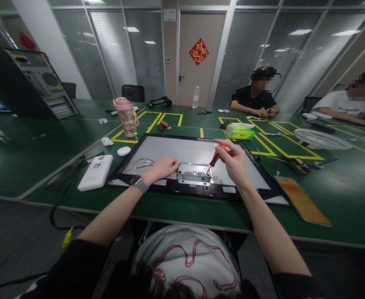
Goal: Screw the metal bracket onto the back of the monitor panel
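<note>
A flat display panel point(157, 145) with a black frame lies face down or back up on the green table; I cannot tell which. On its near middle sits a silver metal bracket point(188, 169). My left hand point(164, 167) is closed, its fingertips at the bracket's left edge. In my right hand point(234, 160) is an orange-and-black screwdriver point(214, 158), held between thumb and fingers. Its shaft slants down to the bracket's right part, where the tip seems to touch. Thin wires point(139, 162) lie on the panel's left side.
Left of the panel are a white power bank point(96, 172), a white oval case point(124, 151) and a pink-lidded bottle point(125, 118). A green packet point(240, 131) stands behind it. An orange-yellow slab point(302, 199) lies at right. Two people point(252, 99) sit across the table.
</note>
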`<state>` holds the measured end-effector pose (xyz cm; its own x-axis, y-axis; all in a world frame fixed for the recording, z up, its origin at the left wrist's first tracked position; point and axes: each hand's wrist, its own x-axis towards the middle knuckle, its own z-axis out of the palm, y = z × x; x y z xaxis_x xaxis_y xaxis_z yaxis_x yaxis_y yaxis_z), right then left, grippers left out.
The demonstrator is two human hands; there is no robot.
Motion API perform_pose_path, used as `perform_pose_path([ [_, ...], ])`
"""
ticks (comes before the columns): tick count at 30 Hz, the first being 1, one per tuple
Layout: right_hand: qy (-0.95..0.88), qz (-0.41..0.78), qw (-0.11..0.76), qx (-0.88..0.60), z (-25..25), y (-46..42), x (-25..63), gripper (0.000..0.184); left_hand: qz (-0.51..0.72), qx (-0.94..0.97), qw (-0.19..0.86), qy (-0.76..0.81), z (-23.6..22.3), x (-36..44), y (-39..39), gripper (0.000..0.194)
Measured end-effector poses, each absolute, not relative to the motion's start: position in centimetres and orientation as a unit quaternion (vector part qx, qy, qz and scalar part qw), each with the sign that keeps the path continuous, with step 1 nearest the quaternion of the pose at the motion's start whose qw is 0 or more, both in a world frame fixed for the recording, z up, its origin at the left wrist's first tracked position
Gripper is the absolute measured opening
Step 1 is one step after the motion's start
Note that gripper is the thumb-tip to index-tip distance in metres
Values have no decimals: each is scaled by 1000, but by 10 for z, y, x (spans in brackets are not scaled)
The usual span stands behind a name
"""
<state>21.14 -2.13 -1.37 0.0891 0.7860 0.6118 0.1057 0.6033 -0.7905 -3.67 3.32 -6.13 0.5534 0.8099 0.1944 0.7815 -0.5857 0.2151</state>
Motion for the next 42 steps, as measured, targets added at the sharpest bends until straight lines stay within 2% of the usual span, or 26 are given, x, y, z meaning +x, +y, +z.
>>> perform_pose_path([
  [3,-620,293,638,-352,-16,-20,213,28,135,880,47,454,-62,-36,34,30],
  [7,-618,326,640,-319,-17,-20,212,21,136,880,43,452,-63,-37,35,31],
  [10,-623,309,647,-313,-16,-21,211,15,139,880,44,451,-64,-37,36,31],
  [16,-630,324,624,-331,-18,-21,209,28,137,878,43,456,-65,-36,36,31],
  [23,-636,343,618,-309,-18,-20,210,17,136,879,40,456,-64,-37,36,31],
  [30,-624,371,623,-292,-16,-22,209,21,138,879,39,454,-63,-37,35,30],
  [35,-618,353,642,-286,-15,-23,209,10,137,880,42,453,-64,-37,35,30],
  [42,-607,386,634,-285,-16,-21,210,20,134,878,42,457,-65,-37,36,31],
])
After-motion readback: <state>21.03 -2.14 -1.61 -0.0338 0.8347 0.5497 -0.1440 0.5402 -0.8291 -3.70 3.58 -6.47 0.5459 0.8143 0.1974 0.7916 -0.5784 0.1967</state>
